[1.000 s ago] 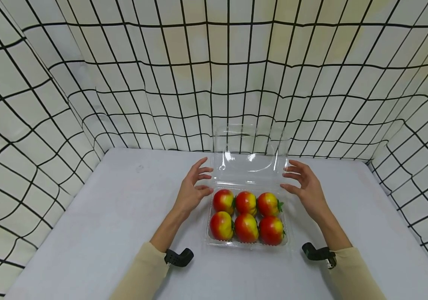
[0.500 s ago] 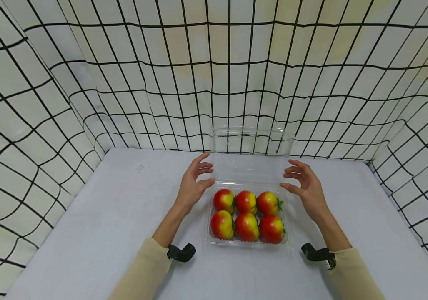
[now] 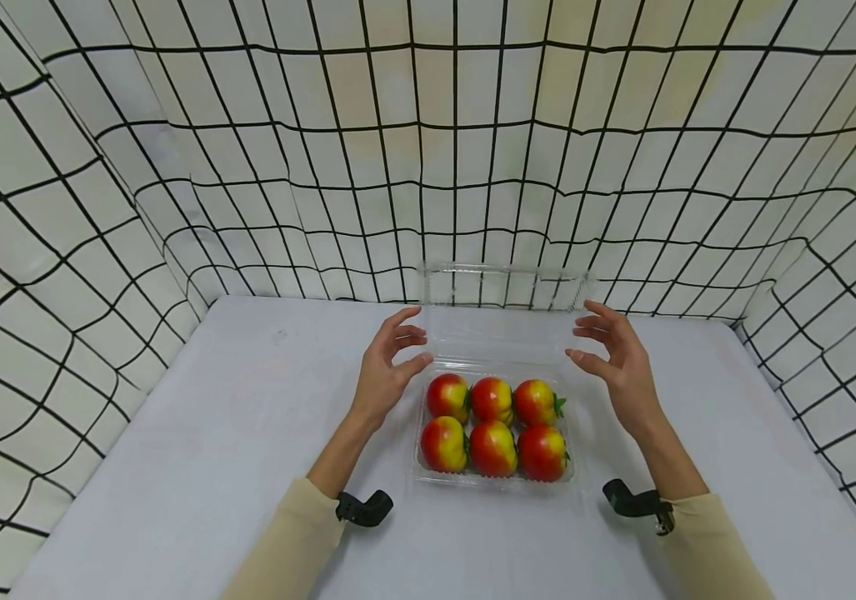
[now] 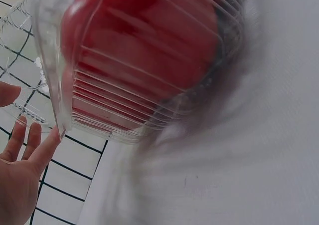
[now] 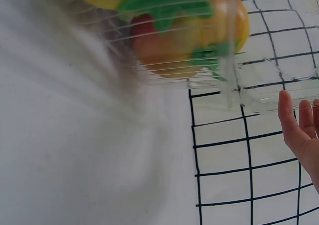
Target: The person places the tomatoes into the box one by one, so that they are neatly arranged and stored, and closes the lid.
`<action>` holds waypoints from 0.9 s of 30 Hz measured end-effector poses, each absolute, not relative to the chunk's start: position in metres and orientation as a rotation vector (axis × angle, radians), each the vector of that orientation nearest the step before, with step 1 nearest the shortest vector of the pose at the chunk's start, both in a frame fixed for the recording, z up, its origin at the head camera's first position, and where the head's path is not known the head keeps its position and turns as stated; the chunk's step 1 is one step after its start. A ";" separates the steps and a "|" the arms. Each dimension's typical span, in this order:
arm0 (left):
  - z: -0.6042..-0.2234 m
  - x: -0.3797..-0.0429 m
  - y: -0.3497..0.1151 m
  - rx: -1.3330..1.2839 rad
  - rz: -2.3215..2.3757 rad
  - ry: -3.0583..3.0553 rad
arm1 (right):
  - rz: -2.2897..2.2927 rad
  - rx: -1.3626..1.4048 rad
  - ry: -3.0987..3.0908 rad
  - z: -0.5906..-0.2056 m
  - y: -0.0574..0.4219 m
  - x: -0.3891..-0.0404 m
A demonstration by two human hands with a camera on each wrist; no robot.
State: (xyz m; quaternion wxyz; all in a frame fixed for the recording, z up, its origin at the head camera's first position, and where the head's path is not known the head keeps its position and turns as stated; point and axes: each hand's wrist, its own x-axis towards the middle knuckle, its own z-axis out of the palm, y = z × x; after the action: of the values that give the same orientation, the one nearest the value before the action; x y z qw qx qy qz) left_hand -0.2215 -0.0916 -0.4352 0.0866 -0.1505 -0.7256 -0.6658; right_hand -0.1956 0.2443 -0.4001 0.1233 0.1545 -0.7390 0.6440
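Observation:
A clear plastic clamshell box (image 3: 423, 478) sits mid-table in the head view. Several red-and-yellow fruits (image 3: 493, 448) with green leaves fill its base in two rows. Its see-through lid (image 3: 498, 333) stands raised at the back. My left hand (image 3: 388, 367) is at the lid's left side, fingers loosely bent and thumb apart, fingertips right at the edge. On the opposite side is my right hand (image 3: 618, 367), thumb and fingers spread, fingertips close to the lid's right edge. In the left wrist view, fingers (image 4: 45, 147) reach the clear rim, with red fruit (image 4: 144, 40) behind the ribbed wall.
A white table (image 3: 285, 400) extends to both sides of the box. White walls with black grid netting (image 3: 458, 183) enclose its back and sides. Each wrist carries a black camera mount, the left one (image 3: 364, 508) and the right one (image 3: 632, 500).
The lid's top edge has dropped a little in the head view, as its tilt changed. My left hand has shifted slightly up and right; my right hand has risen slightly and moved outward.

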 end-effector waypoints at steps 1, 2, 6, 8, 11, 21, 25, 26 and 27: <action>-0.435 -0.221 -0.092 -0.453 -1.980 -2.159 | 1.887 0.457 -2.143 -0.398 0.244 -0.195; -0.436 -0.221 -0.092 -0.457 -1.977 -2.157 | 1.887 0.464 -2.136 -0.396 0.244 -0.195; -0.437 -0.220 -0.094 -0.479 -1.978 -2.144 | 1.933 0.493 -2.095 -0.390 0.245 -0.196; -0.437 -0.220 -0.095 -0.489 -1.986 -2.132 | 1.960 0.511 -2.079 -0.388 0.245 -0.196; -0.434 -0.219 -0.095 -0.497 -1.988 -2.123 | 2.000 0.527 -2.053 -0.388 0.246 -0.195; -0.402 -0.210 -0.092 -0.535 -1.896 -2.110 | 2.086 0.544 -1.920 -0.390 0.245 -0.191; -0.394 -0.208 -0.089 -0.539 -1.905 -2.092 | 2.122 0.596 -1.861 -0.391 0.245 -0.190; -0.392 -0.208 -0.089 -0.538 -1.907 -2.084 | 2.130 0.609 -1.848 -0.391 0.245 -0.190; -0.391 -0.207 -0.088 -0.538 -1.908 -2.077 | 2.136 0.616 -1.840 -0.391 0.245 -0.190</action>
State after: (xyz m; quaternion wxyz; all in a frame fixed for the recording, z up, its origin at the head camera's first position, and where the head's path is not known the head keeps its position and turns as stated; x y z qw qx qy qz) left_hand -0.2074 -0.0882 -0.3908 0.1348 -0.1857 -0.7167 -0.6586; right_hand -0.1901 0.2446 -0.3914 0.1277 0.2116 -0.6323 0.7342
